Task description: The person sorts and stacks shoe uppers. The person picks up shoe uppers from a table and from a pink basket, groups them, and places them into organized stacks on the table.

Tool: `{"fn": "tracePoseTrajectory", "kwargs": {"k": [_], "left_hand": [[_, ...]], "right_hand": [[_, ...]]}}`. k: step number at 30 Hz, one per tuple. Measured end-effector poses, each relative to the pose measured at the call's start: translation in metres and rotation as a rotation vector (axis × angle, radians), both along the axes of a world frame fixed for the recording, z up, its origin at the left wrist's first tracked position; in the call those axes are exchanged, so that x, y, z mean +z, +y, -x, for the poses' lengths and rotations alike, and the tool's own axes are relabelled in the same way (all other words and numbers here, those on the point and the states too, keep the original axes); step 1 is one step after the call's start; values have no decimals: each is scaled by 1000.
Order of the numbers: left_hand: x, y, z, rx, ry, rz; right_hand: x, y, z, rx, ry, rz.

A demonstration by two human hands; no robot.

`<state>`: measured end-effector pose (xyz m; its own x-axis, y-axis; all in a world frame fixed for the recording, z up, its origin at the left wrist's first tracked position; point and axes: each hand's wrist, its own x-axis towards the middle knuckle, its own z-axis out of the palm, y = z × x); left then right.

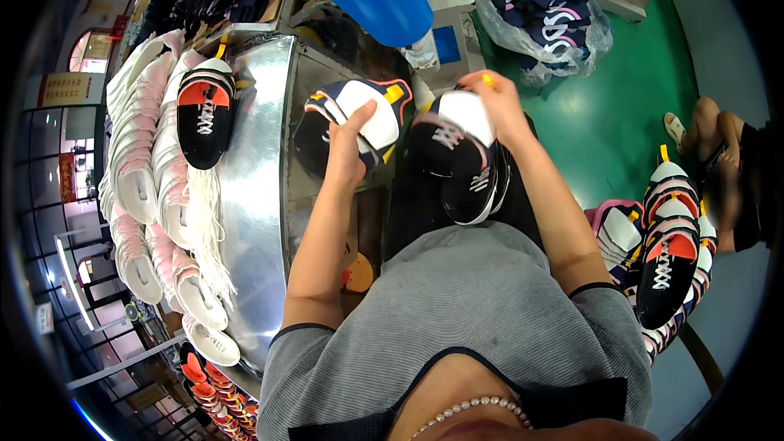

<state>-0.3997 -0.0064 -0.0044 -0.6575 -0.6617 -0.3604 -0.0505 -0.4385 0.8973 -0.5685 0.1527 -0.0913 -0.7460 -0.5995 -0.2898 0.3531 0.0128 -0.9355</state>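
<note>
So in the head view, your left hand (349, 151) grasps a dark-and-white shoe upper (380, 122), thumb on top, the other fingers mostly hidden by it. Your right hand (500, 106) is blurry, curled at the white end of a second upper (467, 114) near a yellow tab (488, 80), so I can't tell if it's clenched or just touching. That second one's over your lap, partly covering another laced black upper (474, 188). Your forearms slant inward, elbows bent, and the blue bin (376, 4) gets cut off up top
</note>
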Motion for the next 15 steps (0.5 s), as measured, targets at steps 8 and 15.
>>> {"fn": "tracePoseTrajectory", "kwargs": {"k": [8, 15], "left_hand": [[-23, -33, 48, -175, -120, 150], [-52, -43, 77, -147, -12, 198]], "right_hand": [[13, -60, 0, 201, 426, -187], [-20, -77, 28, 142, 68, -54]]}}
